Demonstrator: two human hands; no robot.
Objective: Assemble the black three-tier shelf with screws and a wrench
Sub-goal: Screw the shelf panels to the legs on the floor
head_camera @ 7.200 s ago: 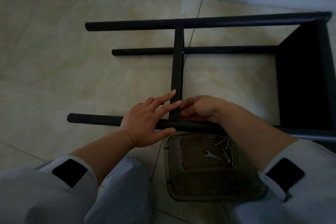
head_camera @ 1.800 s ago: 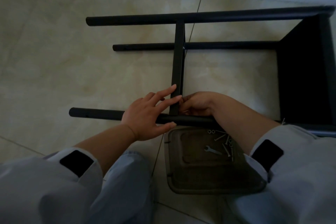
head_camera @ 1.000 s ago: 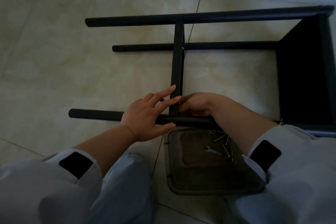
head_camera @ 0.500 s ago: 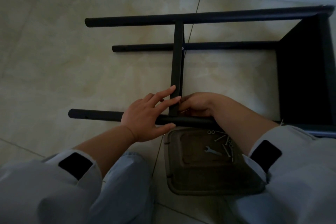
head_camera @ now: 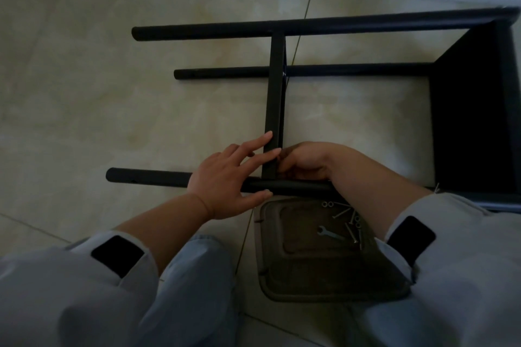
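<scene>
Barely any change, head view: over the last seconds both hands have stayed at the same joint and the shelf [head_camera: 332,70] has not shifted.

Shelf lies on its side on the floor [head_camera: 112,93], one tier fixed at the right end, a second panel [head_camera: 275,87] standing edge-up between the poles.

Left hand [head_camera: 225,175]: fingers straight, laid flat over the near pole [head_camera: 146,177], fingertips [head_camera: 267,135] touching the panel edge. Steadying, not gripping.

Right hand [head_camera: 307,160]: fingers curled in at the corner where panel meets near pole. What it pinches is hidden; likely a screw being started by hand, but I cannot tell.

Tray [head_camera: 270,276] sits just under the near pole, holding the wrench [head_camera: 328,233] and loose screws [head_camera: 351,231]. Wrench untouched.

Reading: a slow finger-threading step in progress; wrench tightening not yet begun. Third tier is absent from view.
</scene>
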